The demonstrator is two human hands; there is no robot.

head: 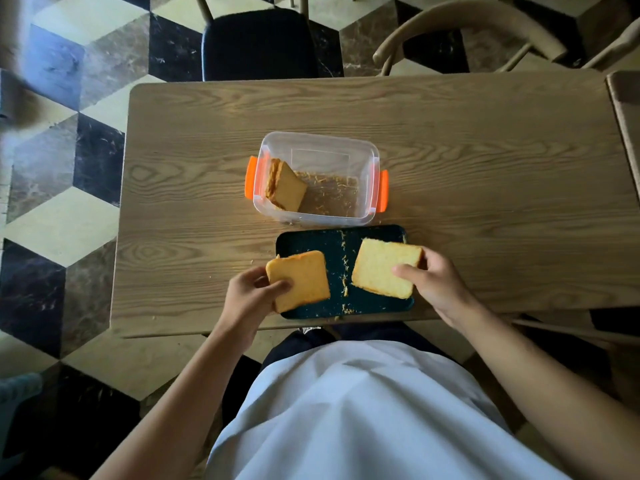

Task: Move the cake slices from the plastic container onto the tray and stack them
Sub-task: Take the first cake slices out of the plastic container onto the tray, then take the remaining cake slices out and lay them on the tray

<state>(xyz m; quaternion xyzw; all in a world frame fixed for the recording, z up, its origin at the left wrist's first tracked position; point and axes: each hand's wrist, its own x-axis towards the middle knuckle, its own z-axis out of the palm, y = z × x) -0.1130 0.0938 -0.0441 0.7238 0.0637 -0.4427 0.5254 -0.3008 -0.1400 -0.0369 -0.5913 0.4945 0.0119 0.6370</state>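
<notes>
The thumb of the left hand (251,294) is laid across the top face of a cake slice (299,280) at its lower left corner, the other fingers being tucked beneath it, so that the slice is pinched and held over the left end of the dark tray (313,240). A second slice (386,268) is gripped by the right hand (434,277), its thumb pressed on the lower right of the top face and its fingers wrapped round the right edge, over the right half of the tray. Crumbs are scattered down the tray's middle. Just above the tray, at frame centre, the clear plastic container (346,147) with orange clips is seen on the wooden table (485,168); remaining slices (285,185) are leaned against its left wall.
</notes>
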